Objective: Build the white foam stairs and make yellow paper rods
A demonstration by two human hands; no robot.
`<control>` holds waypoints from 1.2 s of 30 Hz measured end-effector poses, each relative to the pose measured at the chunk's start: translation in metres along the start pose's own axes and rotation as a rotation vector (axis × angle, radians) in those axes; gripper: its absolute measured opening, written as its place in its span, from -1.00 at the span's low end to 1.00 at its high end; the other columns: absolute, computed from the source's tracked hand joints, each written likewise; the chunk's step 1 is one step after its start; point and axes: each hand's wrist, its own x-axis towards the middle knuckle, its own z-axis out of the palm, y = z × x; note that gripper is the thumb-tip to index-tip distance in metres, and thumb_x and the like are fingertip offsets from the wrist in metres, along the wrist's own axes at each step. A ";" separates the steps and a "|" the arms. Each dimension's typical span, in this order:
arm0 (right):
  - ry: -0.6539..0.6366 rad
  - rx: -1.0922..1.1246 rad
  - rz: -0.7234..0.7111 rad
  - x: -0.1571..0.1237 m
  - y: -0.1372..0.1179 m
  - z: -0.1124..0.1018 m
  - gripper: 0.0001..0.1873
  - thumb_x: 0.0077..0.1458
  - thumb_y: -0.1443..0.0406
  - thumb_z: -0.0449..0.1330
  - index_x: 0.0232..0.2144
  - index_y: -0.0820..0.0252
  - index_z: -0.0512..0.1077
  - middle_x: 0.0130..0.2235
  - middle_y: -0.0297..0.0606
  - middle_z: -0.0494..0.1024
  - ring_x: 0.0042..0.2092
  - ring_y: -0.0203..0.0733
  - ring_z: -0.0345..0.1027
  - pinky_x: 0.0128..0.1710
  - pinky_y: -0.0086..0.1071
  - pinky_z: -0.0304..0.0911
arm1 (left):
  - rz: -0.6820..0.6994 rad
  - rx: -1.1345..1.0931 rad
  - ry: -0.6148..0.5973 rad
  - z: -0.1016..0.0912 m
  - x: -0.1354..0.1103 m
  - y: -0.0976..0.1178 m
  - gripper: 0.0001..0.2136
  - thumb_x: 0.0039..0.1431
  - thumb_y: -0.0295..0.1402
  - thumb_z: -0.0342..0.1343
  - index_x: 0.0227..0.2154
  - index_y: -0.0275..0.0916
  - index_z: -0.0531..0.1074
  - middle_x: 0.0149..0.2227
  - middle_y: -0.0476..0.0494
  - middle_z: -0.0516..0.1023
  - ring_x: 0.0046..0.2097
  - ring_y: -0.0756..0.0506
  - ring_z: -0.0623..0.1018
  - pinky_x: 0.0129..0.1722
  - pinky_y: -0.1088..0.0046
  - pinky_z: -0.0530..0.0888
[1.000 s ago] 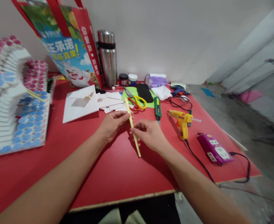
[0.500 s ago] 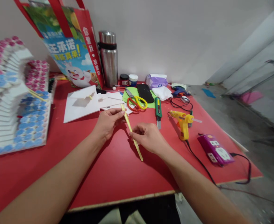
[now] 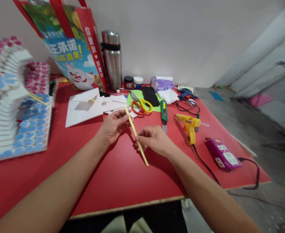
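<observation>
Both my hands hold one thin pale yellow stick [image 3: 132, 127] slanted above the red table [image 3: 113, 181]. My left hand [image 3: 112, 125] pinches its upper end with fingers closed. My right hand [image 3: 154, 139] grips the stick lower down, fingers curled round it, and the bottom end pokes out below toward me. White foam pieces [image 3: 84, 106] lie just beyond my left hand. Orange and yellow scissors [image 3: 140, 105] and a green utility knife [image 3: 163, 114] lie beyond my right hand.
A yellow glue gun [image 3: 189, 125] and a purple power strip [image 3: 222, 155] with black cords sit to the right. At the left stands a white model with pink and blue caps [image 3: 13, 97]. A printed bag [image 3: 72, 48], steel flask [image 3: 111, 60] and small jars line the back.
The stick's upper end has tilted a little to the left with my left hand. My right hand has stayed almost where it was.
</observation>
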 end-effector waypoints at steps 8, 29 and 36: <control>-0.030 0.040 -0.018 0.000 0.000 0.001 -0.85 0.13 0.40 0.24 -0.20 0.24 0.42 -0.52 -0.33 0.60 -0.49 -0.17 0.58 -0.51 -0.41 0.46 | 0.018 -0.032 -0.058 -0.004 0.002 0.001 -0.61 -0.14 -0.51 0.46 -0.18 -0.25 0.57 -0.43 0.02 0.55 -0.38 0.02 0.54 -0.34 0.49 0.56; -0.056 0.069 -0.050 0.000 0.004 -0.001 -0.41 0.14 0.35 0.27 0.23 0.29 0.42 -0.49 -0.28 0.62 -0.45 -0.12 0.60 -0.43 -0.27 0.58 | -0.020 -0.080 -0.048 -0.004 0.001 0.003 -0.73 -0.06 -0.59 0.38 -0.27 -0.28 0.54 -0.43 0.03 0.54 -0.42 0.07 0.51 -0.35 0.55 0.54; -0.100 0.101 -0.066 0.001 0.005 -0.005 -0.42 0.14 0.34 0.30 0.22 0.29 0.44 -0.48 -0.27 0.63 -0.46 -0.15 0.59 -0.48 -0.34 0.54 | -0.039 -0.093 -0.081 -0.008 0.003 0.004 -0.70 -0.09 -0.57 0.42 -0.27 -0.26 0.52 -0.43 0.03 0.55 -0.42 0.06 0.53 -0.38 0.56 0.55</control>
